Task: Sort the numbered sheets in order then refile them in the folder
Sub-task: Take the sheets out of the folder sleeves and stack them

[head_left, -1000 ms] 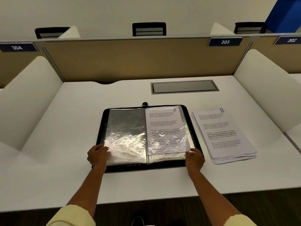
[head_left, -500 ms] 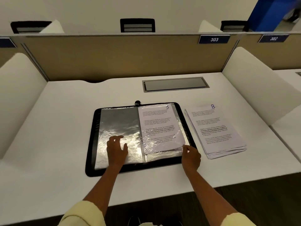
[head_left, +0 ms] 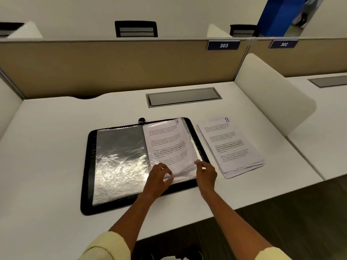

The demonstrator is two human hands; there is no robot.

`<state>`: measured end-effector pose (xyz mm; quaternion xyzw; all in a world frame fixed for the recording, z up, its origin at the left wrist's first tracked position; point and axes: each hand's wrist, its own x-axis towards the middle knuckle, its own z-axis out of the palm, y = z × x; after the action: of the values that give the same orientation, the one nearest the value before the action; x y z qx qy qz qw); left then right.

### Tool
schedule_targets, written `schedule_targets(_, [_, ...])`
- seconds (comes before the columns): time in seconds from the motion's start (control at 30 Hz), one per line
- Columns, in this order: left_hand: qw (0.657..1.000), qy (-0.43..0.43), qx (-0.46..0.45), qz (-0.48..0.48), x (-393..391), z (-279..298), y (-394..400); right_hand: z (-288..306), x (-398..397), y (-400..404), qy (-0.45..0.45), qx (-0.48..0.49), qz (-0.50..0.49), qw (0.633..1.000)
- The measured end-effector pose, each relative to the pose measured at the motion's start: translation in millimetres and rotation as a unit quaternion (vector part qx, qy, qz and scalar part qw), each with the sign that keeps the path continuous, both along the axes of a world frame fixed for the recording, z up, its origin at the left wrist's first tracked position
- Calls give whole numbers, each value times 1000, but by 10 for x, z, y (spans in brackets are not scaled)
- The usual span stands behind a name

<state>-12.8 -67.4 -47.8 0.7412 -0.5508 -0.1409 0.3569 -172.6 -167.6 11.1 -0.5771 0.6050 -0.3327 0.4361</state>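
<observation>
A black zip folder [head_left: 86,184] lies open on the white desk, its clear plastic sleeves [head_left: 120,166] shining on the left page. On the right page lies the sheet marked 3 [head_left: 167,143]. My left hand [head_left: 159,177] rests with curled fingers on the lower edge of that sheet and its sleeve. My right hand [head_left: 205,172] pinches the sheet's lower right corner. To the right of the folder sits a stack of printed sheets [head_left: 231,147] with the number 8 on top.
A grey cable hatch [head_left: 183,97] is set into the desk behind the folder. A tan partition [head_left: 112,68] closes the back, and a white divider [head_left: 272,94] stands on the right. Desk labels read 303 and 302.
My left hand has moved from the folder's lower left corner across the empty sleeves to the bottom of sheet 3. My right hand stays at the sheet's lower right corner. The view shifted.
</observation>
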Motion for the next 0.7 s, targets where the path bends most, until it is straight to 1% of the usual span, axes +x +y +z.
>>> schedule_targets(0.13, [1000, 15, 12, -3, 53, -16, -50, 4, 3, 51, -89, 75, -82, 990])
schedule_targets(0.3, [998, 51, 17, 12, 66, -32, -82, -90, 14, 213, -120, 150, -135, 972])
schedule_targets(0.43, [999, 40, 21, 20, 40, -17, -95, -70, 146, 434, -154, 202, -129, 959])
schedule_targets(0.5, [999, 29, 12, 17, 12, 21, -88, -79, 248, 507, -212, 247, -108, 939])
schedule_targets(0.57, [999, 28, 1, 17, -11, 52, -73, -100, 341, 529, -273, 297, -95, 910])
schedule_targets(0.63, [999, 35, -6, 14, -7, 44, -55, -134, 413, 512, -299, 328, -103, 890])
schedule_targets(0.7, [999, 42, -13, 8, 8, 26, -38, -160, 456, 470, -300, 336, -121, 884])
